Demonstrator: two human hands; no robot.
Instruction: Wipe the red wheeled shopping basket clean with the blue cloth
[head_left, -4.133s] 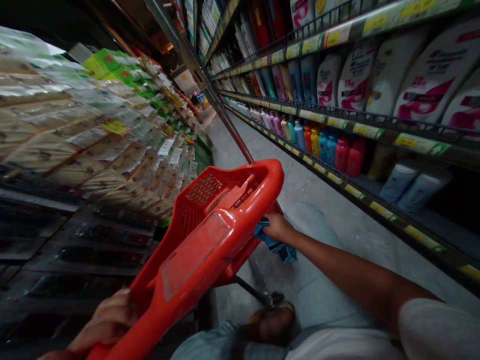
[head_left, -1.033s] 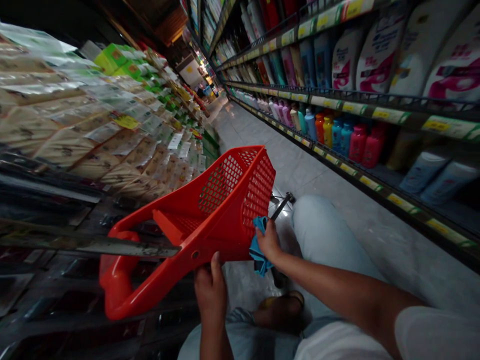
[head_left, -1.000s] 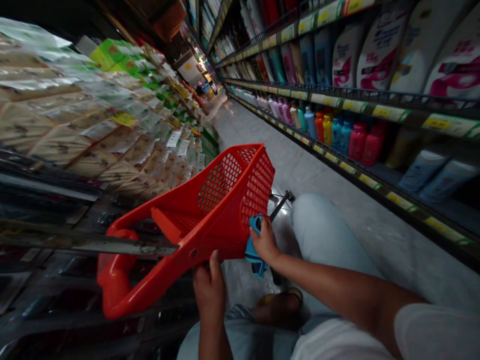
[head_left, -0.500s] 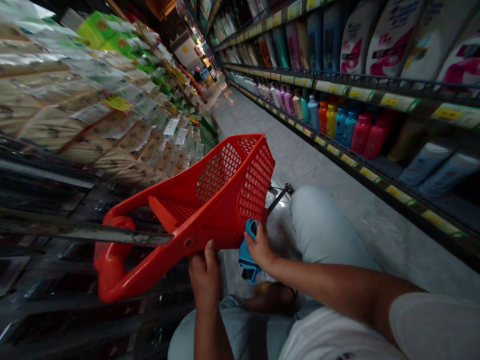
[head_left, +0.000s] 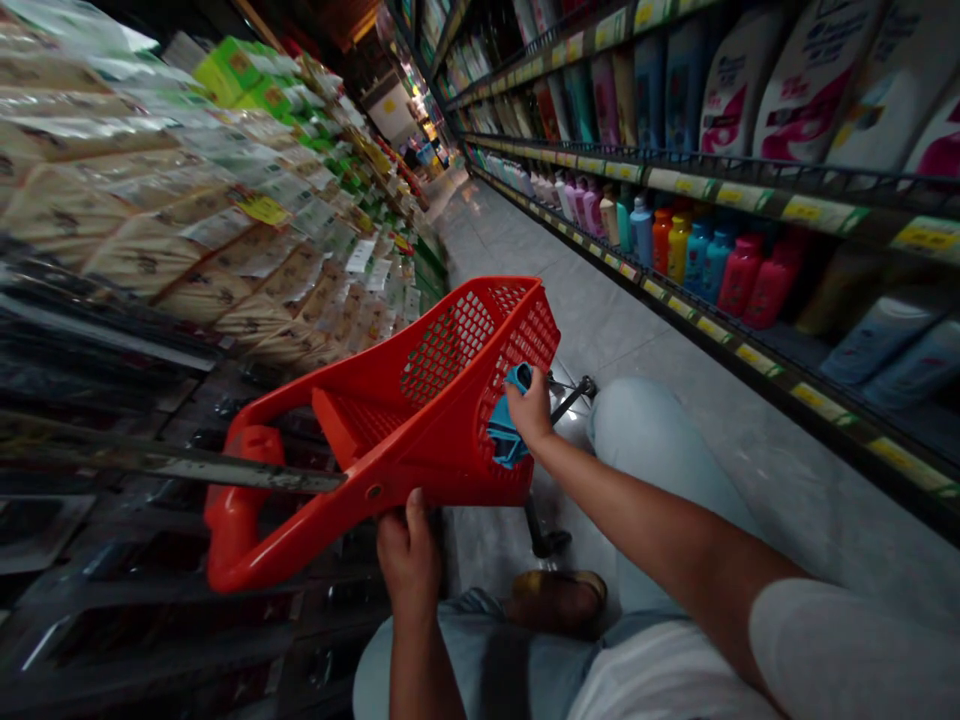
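A red plastic shopping cart with perforated basket walls stands tilted in front of me, its looped handle at the left. My left hand grips the lower edge of the cart's near side, thumb up against the wall and fingers hidden underneath. My right hand is closed around a bunched blue cloth. The cloth lies against the perforated side of the basket, near its front end. Part of the cloth is hidden by my fingers.
Shelves of shampoo bottles run along the right. Stacked packaged goods line the left. A metal bar crosses to the cart's side. My bent knee and shoe are close to the cart's wheels. Tiled floor stretches ahead.
My right hand has moved the blue cloth up from below the cart's lower edge onto the basket's perforated side. My left hand keeps its place on the cart. The view has shifted slightly.
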